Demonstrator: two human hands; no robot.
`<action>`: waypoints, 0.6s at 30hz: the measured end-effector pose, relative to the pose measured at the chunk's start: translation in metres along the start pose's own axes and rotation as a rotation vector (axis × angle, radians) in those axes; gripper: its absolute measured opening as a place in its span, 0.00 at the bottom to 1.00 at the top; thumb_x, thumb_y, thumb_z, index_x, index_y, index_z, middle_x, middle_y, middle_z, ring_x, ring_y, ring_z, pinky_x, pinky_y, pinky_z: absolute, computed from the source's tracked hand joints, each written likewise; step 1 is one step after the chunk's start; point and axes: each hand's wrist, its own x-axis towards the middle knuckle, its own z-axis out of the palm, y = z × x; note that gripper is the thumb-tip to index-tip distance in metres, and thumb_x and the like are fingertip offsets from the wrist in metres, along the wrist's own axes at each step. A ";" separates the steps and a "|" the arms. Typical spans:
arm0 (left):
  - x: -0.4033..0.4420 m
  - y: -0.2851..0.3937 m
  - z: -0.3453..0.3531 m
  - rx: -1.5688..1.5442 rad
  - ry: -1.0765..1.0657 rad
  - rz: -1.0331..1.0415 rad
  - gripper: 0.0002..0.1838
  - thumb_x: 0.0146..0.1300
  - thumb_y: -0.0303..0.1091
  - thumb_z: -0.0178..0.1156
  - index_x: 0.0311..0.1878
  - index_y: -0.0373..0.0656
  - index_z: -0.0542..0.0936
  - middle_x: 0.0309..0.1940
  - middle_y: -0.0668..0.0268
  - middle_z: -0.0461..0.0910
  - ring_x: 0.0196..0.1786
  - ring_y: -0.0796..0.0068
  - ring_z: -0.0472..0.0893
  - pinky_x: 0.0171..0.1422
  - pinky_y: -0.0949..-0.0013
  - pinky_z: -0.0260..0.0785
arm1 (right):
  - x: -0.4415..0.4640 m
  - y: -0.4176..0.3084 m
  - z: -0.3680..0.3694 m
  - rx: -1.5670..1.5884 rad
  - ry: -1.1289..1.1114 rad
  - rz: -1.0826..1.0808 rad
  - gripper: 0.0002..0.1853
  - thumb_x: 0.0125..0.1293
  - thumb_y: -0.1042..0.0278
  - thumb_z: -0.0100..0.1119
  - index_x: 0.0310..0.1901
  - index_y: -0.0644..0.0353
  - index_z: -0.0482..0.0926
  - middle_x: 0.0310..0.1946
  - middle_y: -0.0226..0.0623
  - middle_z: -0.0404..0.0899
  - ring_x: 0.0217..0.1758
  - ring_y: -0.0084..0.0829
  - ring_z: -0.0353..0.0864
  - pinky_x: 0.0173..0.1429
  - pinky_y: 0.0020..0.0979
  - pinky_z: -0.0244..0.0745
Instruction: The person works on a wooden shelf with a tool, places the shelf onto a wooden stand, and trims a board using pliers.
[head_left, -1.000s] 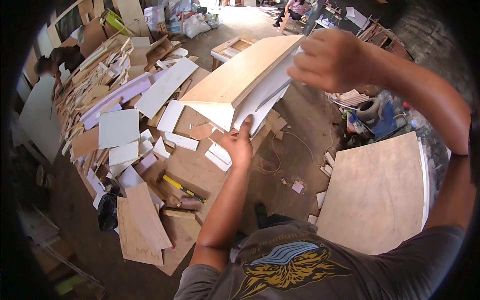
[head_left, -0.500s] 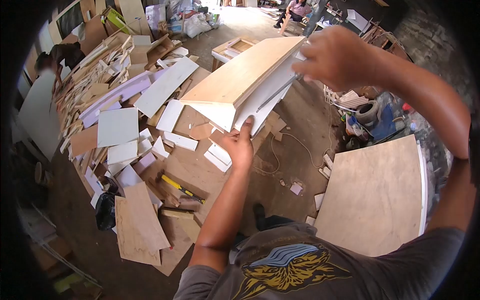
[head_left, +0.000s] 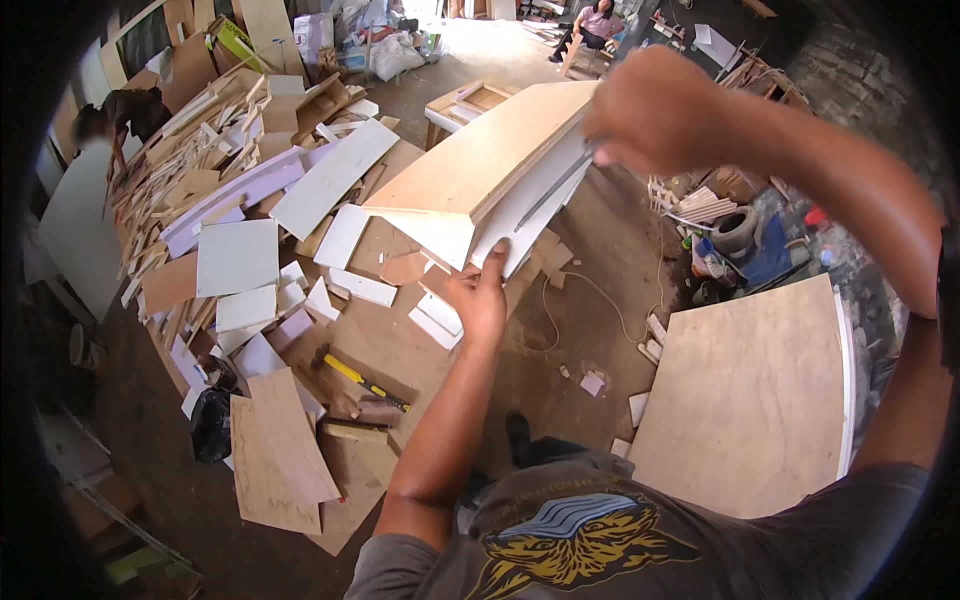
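My left hand (head_left: 482, 298) grips the near lower corner of a wooden panel assembly (head_left: 480, 150), thumb on its white inner face and fingers beneath. The assembly is tilted, with a pale wood face on top and a white end. Along the white side lies a thin grey metal strip or rod (head_left: 553, 192); its exact kind is unclear. At the far upper end of the assembly, my right hand (head_left: 655, 115) is closed with fingers bent, slightly blurred. Whatever is between those fingers is hidden.
A worktable (head_left: 400, 345) holds a yellow-and-black hammer (head_left: 365, 382) and white boards (head_left: 237, 258). Behind them is a heap of wood offcuts (head_left: 190, 170). A large plywood sheet (head_left: 740, 395) stands at right. One person (head_left: 135, 110) bends at left; another (head_left: 595, 25) sits far back.
My right hand has turned and shifted slightly, its fingers more curled over the far end. The panel assembly has dipped a little. My left hand keeps its grip.
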 end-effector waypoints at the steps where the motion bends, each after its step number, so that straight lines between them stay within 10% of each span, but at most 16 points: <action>1: 0.002 -0.007 -0.002 -0.002 -0.005 -0.009 0.14 0.63 0.38 0.71 0.27 0.39 0.81 0.20 0.74 0.72 0.23 0.85 0.65 0.28 0.74 0.52 | 0.016 0.003 -0.014 0.241 -0.297 0.286 0.16 0.56 0.62 0.70 0.44 0.59 0.84 0.33 0.39 0.82 0.38 0.32 0.84 0.42 0.35 0.76; 2: 0.003 -0.009 -0.004 -0.005 -0.013 -0.012 0.14 0.63 0.38 0.71 0.27 0.39 0.81 0.20 0.74 0.72 0.23 0.85 0.65 0.27 0.74 0.52 | 0.024 0.004 -0.022 0.477 -0.593 0.573 0.16 0.56 0.62 0.70 0.44 0.61 0.84 0.33 0.40 0.84 0.39 0.32 0.85 0.42 0.35 0.76; 5: -0.001 0.004 -0.001 0.013 -0.020 -0.023 0.14 0.62 0.38 0.72 0.28 0.39 0.81 0.20 0.74 0.72 0.23 0.85 0.65 0.27 0.74 0.52 | -0.003 0.011 0.003 0.496 -0.271 0.312 0.17 0.57 0.61 0.69 0.43 0.64 0.82 0.35 0.43 0.86 0.41 0.32 0.87 0.42 0.35 0.77; 6: -0.002 0.006 -0.002 0.010 -0.016 -0.019 0.14 0.62 0.39 0.72 0.28 0.39 0.81 0.20 0.74 0.72 0.23 0.85 0.65 0.27 0.74 0.52 | -0.019 0.006 0.014 0.261 0.131 0.098 0.15 0.58 0.59 0.69 0.42 0.61 0.83 0.34 0.37 0.85 0.40 0.31 0.85 0.42 0.36 0.77; 12: -0.004 0.013 0.002 0.023 -0.019 -0.012 0.15 0.62 0.40 0.72 0.28 0.40 0.81 0.19 0.75 0.72 0.22 0.85 0.65 0.27 0.73 0.51 | -0.013 -0.001 0.004 -0.475 0.402 -0.431 0.15 0.58 0.53 0.68 0.43 0.50 0.87 0.32 0.27 0.80 0.38 0.29 0.81 0.40 0.35 0.75; 18: -0.003 0.005 0.002 -0.062 -0.028 0.014 0.14 0.62 0.39 0.71 0.33 0.38 0.80 0.22 0.75 0.73 0.22 0.85 0.65 0.26 0.73 0.52 | 0.050 -0.019 -0.041 0.085 -0.402 0.425 0.15 0.57 0.57 0.70 0.41 0.57 0.86 0.36 0.39 0.85 0.44 0.42 0.86 0.46 0.41 0.76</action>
